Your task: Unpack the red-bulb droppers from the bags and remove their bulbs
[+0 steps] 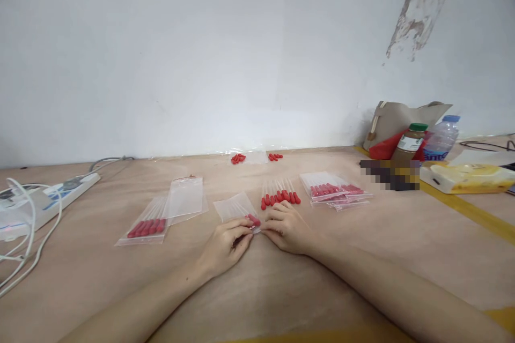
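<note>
A clear zip bag (234, 205) with several red-tipped white sticks in it lies in front of me. My left hand (229, 241) pinches the bag's near edge, beside the red tips (252, 220). At the bag's near right corner my right hand (285, 226) has its fingers closed on the edge. Just beyond the right hand is a row of loose red-tipped sticks (279, 199). Filled zip bags (328, 185) are stacked to the right, and another filled bag (147, 222) lies to the left next to flat zip bags (186, 195).
Two small piles of red tips (238, 159) lie near the wall with clear plastic between them. A white power strip (52, 203) with cables is at the left. At the right are a beige bag (402, 115), two bottles (442, 136) and a yellow-white pack (469, 178).
</note>
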Available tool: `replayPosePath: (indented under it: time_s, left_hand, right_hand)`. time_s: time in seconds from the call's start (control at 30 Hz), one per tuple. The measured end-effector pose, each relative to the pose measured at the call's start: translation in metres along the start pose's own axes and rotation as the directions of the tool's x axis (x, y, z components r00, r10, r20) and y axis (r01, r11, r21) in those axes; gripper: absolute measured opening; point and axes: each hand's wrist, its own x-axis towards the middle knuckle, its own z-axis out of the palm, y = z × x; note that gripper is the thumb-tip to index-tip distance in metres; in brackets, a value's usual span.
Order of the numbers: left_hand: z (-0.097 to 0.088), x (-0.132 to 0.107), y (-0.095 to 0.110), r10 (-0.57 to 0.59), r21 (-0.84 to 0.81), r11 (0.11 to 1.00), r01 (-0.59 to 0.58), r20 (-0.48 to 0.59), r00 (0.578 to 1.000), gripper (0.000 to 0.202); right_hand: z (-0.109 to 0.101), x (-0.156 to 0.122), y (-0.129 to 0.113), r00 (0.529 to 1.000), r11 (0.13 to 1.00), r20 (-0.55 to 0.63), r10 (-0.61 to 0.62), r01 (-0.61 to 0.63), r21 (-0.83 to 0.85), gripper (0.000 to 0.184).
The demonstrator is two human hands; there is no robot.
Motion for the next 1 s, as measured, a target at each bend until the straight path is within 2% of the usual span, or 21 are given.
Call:
replayPosePath:
  time_s: [0.23,0.33,0.63,0.83,1.0]
  left_hand:
    - [-0.001,0.006,0.001,-0.204,-0.124,0.971,0.203,0.010,0.979,0.013]
    - [0.000,0.004,-0.002,-0.259,-0.190,0.948,0.257,0.016,0.966,0.010]
    - [0.003,0.001,-0.007,-0.325,-0.267,0.910,0.317,0.014,0.946,0.007]
    - [0.002,0.004,-0.003,-0.319,-0.260,0.916,0.306,-0.010,0.948,0.017]
    - [0.002,0.004,0.000,-0.325,-0.243,0.920,0.308,-0.033,0.945,0.019]
  right_hand:
    - [0.003,-0.001,-0.001,0.999,1.000,-0.037,-0.017,0.018,0.020,0.012]
    - [0.004,-0.002,-0.001,0.997,0.999,-0.071,-0.035,0.037,0.028,0.013]
    - [0.011,0.006,-0.004,0.997,0.999,-0.068,-0.041,0.040,-0.018,0.012]
    - [0.013,0.009,-0.005,0.994,0.994,-0.060,-0.096,0.092,-0.064,0.016]
    - [0.010,0.009,-0.007,0.994,0.995,-0.072,-0.086,0.082,-0.064,0.015]
